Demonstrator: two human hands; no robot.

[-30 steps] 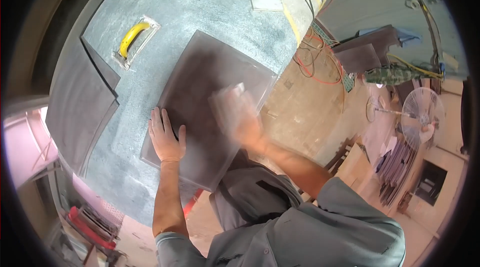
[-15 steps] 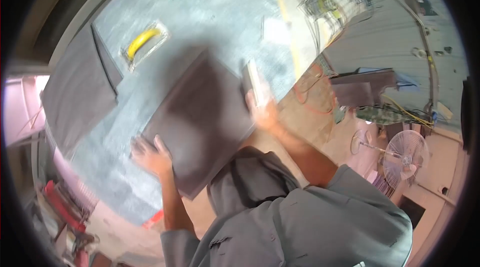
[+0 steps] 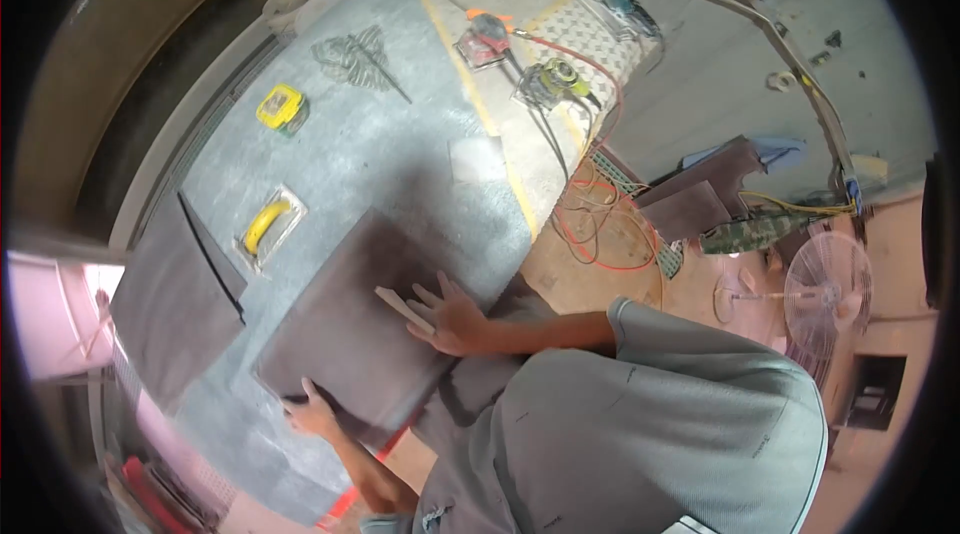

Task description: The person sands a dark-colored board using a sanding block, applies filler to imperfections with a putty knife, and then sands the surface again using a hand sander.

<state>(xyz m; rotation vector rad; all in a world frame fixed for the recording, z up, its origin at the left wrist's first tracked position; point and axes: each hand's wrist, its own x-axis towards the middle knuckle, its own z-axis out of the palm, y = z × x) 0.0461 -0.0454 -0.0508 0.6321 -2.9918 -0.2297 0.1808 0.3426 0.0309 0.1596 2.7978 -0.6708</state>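
Head view: Locate the dark panel (image 3: 345, 319) on the bench (image 3: 350, 149). Against half a second ago, note the pale block (image 3: 402, 310) shifted from the panel's right edge to over its face, clamped in the right hand (image 3: 457, 324). Find the left hand (image 3: 315, 418), apart from the right, at the panel's lower-left edge; cannot tell whether gripping. Judge surface work as likely unfinished.

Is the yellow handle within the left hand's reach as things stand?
Probably yes: only the flat panel's corner and blue table seem to lie between the left hand and the yellow handle, though the hand would have to leave the panel's edge.
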